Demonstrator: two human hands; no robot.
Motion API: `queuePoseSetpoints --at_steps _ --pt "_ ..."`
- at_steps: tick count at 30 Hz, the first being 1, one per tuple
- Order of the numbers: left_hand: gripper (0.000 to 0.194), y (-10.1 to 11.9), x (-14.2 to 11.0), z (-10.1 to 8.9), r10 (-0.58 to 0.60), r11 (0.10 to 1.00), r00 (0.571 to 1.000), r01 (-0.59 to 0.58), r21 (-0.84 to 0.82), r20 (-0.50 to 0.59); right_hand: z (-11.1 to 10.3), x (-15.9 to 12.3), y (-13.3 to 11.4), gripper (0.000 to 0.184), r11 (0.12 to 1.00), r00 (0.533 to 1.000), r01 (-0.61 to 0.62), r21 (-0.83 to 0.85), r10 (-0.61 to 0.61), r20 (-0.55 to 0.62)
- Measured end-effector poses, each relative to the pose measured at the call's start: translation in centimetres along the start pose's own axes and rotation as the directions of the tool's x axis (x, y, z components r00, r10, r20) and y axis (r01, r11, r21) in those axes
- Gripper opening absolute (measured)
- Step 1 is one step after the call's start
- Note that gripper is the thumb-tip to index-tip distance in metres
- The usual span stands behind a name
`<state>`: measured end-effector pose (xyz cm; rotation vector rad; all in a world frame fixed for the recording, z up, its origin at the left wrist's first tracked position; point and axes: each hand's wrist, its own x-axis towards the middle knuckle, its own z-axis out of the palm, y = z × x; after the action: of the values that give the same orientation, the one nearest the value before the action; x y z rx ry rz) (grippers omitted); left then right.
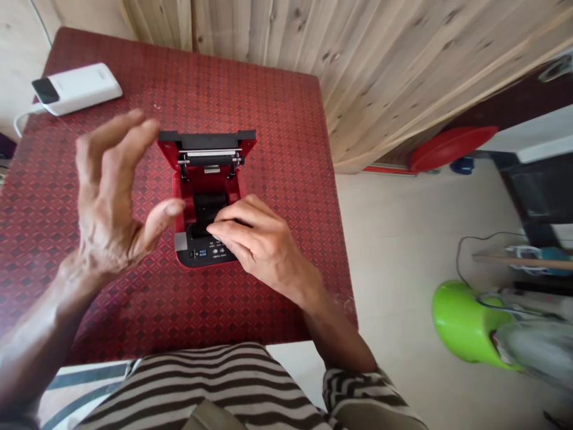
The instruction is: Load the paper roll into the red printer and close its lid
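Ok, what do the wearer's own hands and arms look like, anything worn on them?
Left hand and right hand: ungloved, no rings, watches or markings visible. Right arm has a dark-and-pale striped sleeve ending near the elbow, matching the striped top. Left sleeve can't be made out. No cables on either arm.

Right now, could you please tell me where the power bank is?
In the head view, the power bank lies near the far left corner of the table, beyond the left hand, a cable at its left end.
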<state>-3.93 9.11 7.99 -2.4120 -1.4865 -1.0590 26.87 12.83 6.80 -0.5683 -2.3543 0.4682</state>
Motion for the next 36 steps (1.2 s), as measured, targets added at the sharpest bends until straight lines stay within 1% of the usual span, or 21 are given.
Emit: queuePoseSetpoints --at_steps 2,3,5,8,9,11,13,16,18,23,25,29,32,34,36 --pt "0.096 -1.3 2.0 0.6 0.003 1.000 0.996 -0.001 -0.022 0.094 0.1 -0.6 -0.7 0.030 0.997 0.999 -0.019 -0.072 0.017 -0.031" --pt "0.097 -1.6 2.5 0.8 -0.008 0.999 0.990 0.012 -0.031 0.138 0.2 -0.9 -1.0 0.031 0.994 0.999 -0.023 -0.108 0.018 -0.044" --pt "0.099 -1.5 2.7 1.1 -0.016 0.999 0.985 0.023 -0.037 0.175 0.3 -1.5 -1.7 0.030 0.987 0.996 -0.008 -0.160 -0.006 -0.087" --pt "0.091 0.5 0.9 0.7 0.020 1.000 0.993 -0.019 -0.017 0.115 0.5 -1.9 -2.5 0.026 0.979 0.986 0.003 -0.204 -0.037 -0.164" --pt "0.089 1.4 0.0 0.6 0.059 0.998 0.994 -0.058 -0.007 0.095 0.6 -2.0 -2.7 0.025 0.976 0.982 0.001 -0.220 -0.042 -0.184" --pt "0.092 3.1 -1.8 0.6 0.108 0.994 0.991 -0.108 -0.007 0.080 0.7 -1.9 -2.8 0.026 0.965 0.978 -0.005 -0.261 -0.050 -0.204" --pt "0.093 4.2 -3.4 0.9 0.108 0.994 0.991 -0.108 -0.008 0.077 0.9 -1.8 -2.8 0.027 0.954 0.973 -0.001 -0.300 -0.068 -0.220" --pt "0.089 4.9 -4.9 1.8 0.098 0.995 0.992 -0.100 0.028 0.081 1.0 -1.6 -2.7 0.027 0.949 0.964 0.019 -0.314 -0.101 -0.247" --pt "0.087 5.0 -5.3 2.3 0.103 0.993 0.993 -0.106 0.055 0.061 0.9 -1.6 -2.7 0.026 0.953 0.959 0.021 -0.302 -0.104 -0.262" --pt "0.098 5.3 -5.0 2.9 0.139 0.986 0.990 -0.138 0.091 0.001 0.8 -1.8 -2.6 0.022 0.963 0.959 0.023 -0.268 -0.097 -0.266" --pt "0.097 5.5 -4.8 2.9 0.138 0.985 0.990 -0.137 0.107 -0.003 0.7 -1.9 -2.6 0.021 0.967 0.964 0.017 -0.254 -0.084 -0.254" --pt "0.088 5.8 -4.6 3.0 0.146 0.981 0.989 -0.145 0.127 -0.002 0.7 -2.3 -2.4 0.018 0.975 0.968 0.007 -0.222 -0.062 -0.244" --pt "0.085 5.7 -4.8 3.2 0.148 0.978 0.989 -0.146 0.151 -0.007 0.6 -2.4 -2.4 0.020 0.979 0.963 -0.008 -0.205 -0.048 -0.264" --pt "0.086 5.6 -5.0 3.4 0.130 0.977 0.991 -0.126 0.170 -0.012 0.2 -2.6 -2.5 0.020 0.981 0.958 -0.025 -0.191 -0.031 -0.285" --pt "0.088 5.5 -5.3 3.5 0.099 0.983 0.995 -0.097 0.159 -0.003 -0.3 -2.9 -2.8 0.014 0.983 0.952 -0.053 -0.175 -0.003 -0.305"
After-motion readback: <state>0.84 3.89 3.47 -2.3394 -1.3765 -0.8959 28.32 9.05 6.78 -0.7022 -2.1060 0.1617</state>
